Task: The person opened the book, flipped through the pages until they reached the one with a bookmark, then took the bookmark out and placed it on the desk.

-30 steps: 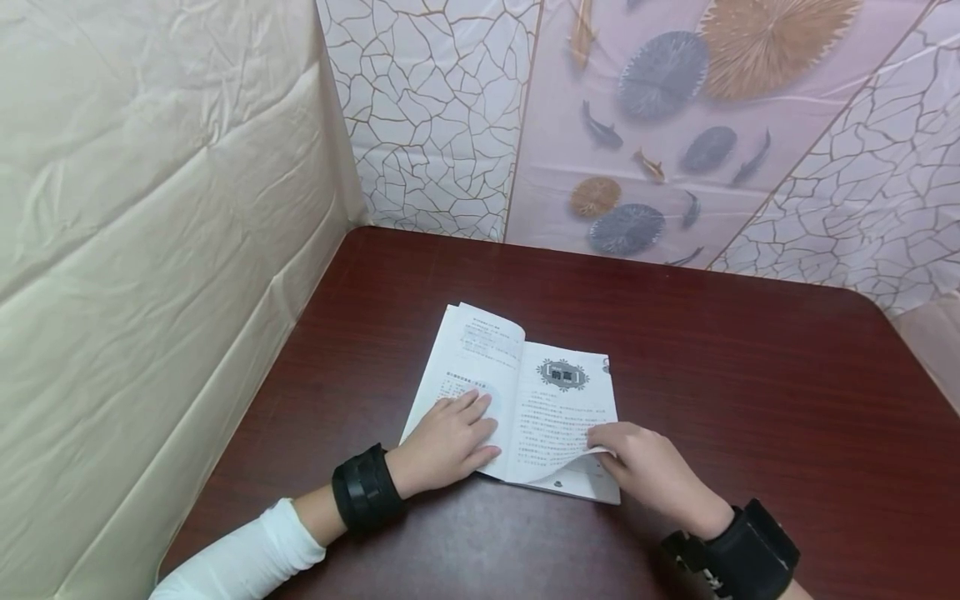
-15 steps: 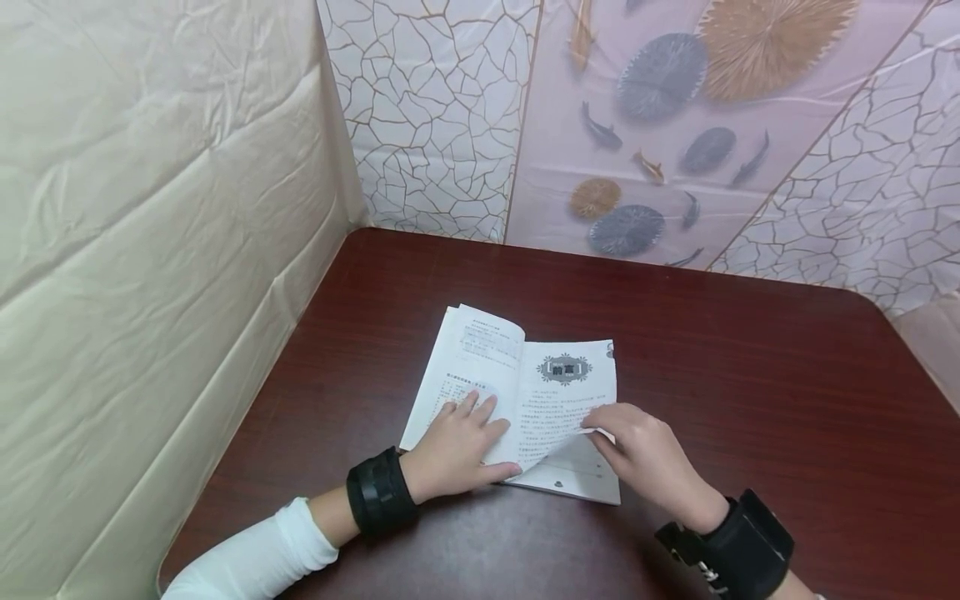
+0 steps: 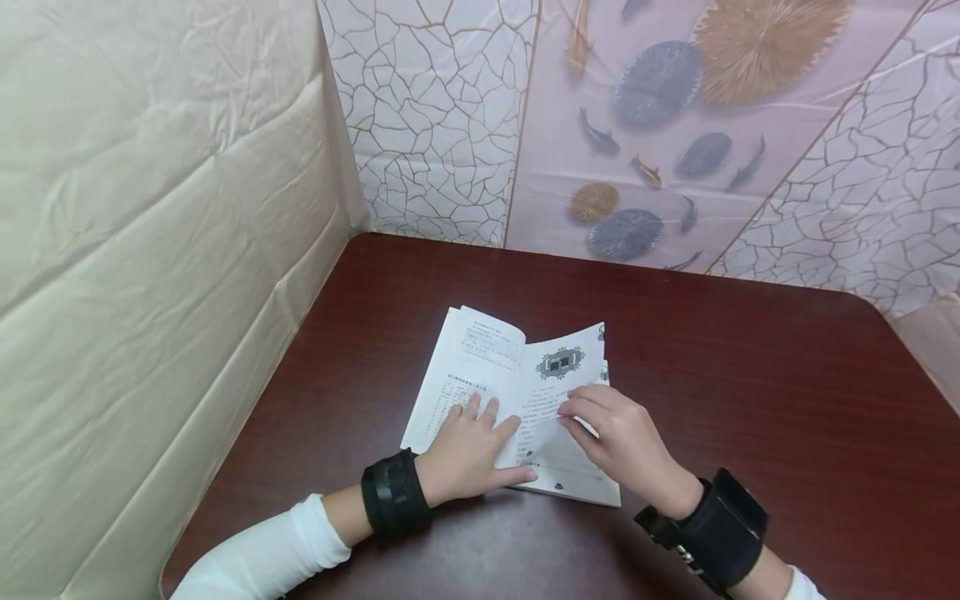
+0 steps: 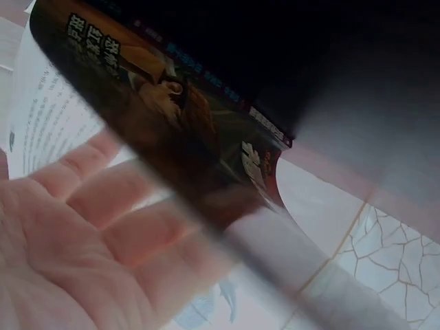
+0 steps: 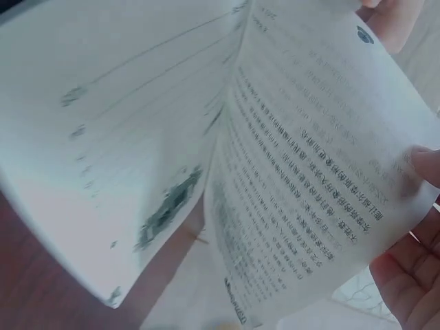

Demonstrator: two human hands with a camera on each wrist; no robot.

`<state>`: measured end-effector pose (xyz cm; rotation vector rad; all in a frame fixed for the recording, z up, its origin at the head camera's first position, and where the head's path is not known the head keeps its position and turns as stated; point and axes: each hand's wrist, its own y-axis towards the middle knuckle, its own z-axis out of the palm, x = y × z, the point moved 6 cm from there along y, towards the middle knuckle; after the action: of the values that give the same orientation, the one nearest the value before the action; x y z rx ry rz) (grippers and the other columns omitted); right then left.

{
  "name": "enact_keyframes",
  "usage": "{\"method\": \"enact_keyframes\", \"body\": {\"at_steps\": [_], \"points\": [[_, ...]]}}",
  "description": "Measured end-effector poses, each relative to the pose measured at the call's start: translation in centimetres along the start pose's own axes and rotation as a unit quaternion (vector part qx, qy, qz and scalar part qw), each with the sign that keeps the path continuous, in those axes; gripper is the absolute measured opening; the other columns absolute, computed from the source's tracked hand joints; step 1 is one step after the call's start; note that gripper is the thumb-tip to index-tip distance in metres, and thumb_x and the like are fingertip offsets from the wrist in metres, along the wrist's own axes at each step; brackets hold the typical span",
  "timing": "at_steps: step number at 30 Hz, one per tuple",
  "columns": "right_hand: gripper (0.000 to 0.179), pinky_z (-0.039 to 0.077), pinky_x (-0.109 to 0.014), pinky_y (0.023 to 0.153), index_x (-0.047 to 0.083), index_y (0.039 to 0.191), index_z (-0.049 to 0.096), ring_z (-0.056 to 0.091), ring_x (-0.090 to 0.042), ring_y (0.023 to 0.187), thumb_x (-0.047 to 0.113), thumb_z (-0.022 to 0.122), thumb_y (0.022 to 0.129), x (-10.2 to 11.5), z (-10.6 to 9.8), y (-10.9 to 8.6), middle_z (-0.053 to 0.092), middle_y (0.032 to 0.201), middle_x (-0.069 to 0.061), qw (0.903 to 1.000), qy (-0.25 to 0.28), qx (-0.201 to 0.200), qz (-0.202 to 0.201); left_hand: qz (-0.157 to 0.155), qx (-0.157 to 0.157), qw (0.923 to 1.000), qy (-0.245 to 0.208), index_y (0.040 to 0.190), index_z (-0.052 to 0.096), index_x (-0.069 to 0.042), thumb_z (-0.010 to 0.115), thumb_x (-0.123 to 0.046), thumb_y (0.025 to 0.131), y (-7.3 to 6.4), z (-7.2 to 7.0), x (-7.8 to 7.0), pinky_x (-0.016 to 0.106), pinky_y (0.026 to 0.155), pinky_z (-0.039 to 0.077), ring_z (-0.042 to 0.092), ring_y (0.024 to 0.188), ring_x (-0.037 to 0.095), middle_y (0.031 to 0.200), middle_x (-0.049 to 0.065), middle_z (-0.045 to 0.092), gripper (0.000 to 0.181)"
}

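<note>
An open book (image 3: 480, 350) with printed white pages lies on the dark red-brown table. My left hand (image 3: 468, 457) rests on the left page with fingers spread, its thumb reaching across the spine at the bottom. My right hand (image 3: 622, 437) pinches the outer edge of a right-hand page (image 3: 562, 362), which is lifted and curved above the pages beneath. In the right wrist view that raised leaf (image 5: 302, 172) stands away from the page below, fingers (image 5: 405, 275) at its edge. The left wrist view shows the book's dark illustrated cover (image 4: 165, 103) beside the left hand (image 4: 75, 240).
The table (image 3: 750, 392) extends around the book, with rounded far corners. A cream padded wall covering (image 3: 165, 250) borders its left side. Patterned sheeting (image 3: 435, 125) hangs along the back. Both wrists wear black straps (image 3: 393, 496).
The right hand has moved left and up with the pinched page, lifting it further off the page below. The left hand has slid slightly right, its thumb now past the spine.
</note>
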<state>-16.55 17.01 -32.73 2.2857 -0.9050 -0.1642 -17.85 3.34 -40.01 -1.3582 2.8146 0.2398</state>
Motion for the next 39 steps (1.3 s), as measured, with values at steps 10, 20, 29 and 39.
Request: {"method": "enact_keyframes", "body": {"at_steps": [10,20,29,39], "points": [[0.019,0.047,-0.033,0.079,0.005,0.088,0.066,0.058,-0.022,0.097,0.002,0.068,0.069,1.4,0.6,1.5,0.064,0.095,-0.007,0.9997,0.015,0.006,-0.016,-0.019,-0.098,0.9950,-0.005,0.091,0.065,-0.015,0.052,-0.043,0.083,0.5,-1.2,-0.2,0.040,0.068,0.045,0.059,0.094,0.032,0.099,0.011,0.065,0.033],[0.035,0.049,-0.035,0.077,0.005,0.097,0.065,0.057,-0.024,0.103,0.006,0.075,0.063,0.5,1.0,0.4,0.061,0.108,-0.010,0.9986,-0.022,0.045,0.016,-0.040,-0.161,0.9836,-0.071,0.059,0.066,-0.010,0.061,-0.024,0.075,-0.3,-1.9,2.2,0.027,0.060,0.050,0.065,0.079,0.014,0.095,0.002,0.068,0.022],[0.044,0.048,-0.034,0.077,0.005,0.108,0.061,0.057,-0.023,0.104,0.026,0.072,0.071,-1.1,3.5,-3.2,0.057,0.115,-0.013,0.9656,-0.053,0.238,0.090,-0.078,-0.168,0.9752,-0.122,0.083,0.067,-0.013,0.059,-0.019,0.071,-1.8,-2.1,3.8,0.019,0.050,0.039,0.058,0.061,0.007,0.076,-0.003,0.066,0.016],[0.050,0.045,-0.040,0.083,0.006,0.108,0.059,0.053,-0.029,0.109,0.032,0.072,0.068,-1.8,4.6,-5.6,0.054,0.119,-0.018,0.9334,-0.017,0.326,0.148,-0.123,-0.179,0.9628,-0.160,0.054,0.050,-0.021,0.057,-0.020,0.078,-2.5,-2.9,5.8,0.016,0.041,0.021,0.033,0.044,0.001,0.051,-0.010,0.046,0.025]]}}
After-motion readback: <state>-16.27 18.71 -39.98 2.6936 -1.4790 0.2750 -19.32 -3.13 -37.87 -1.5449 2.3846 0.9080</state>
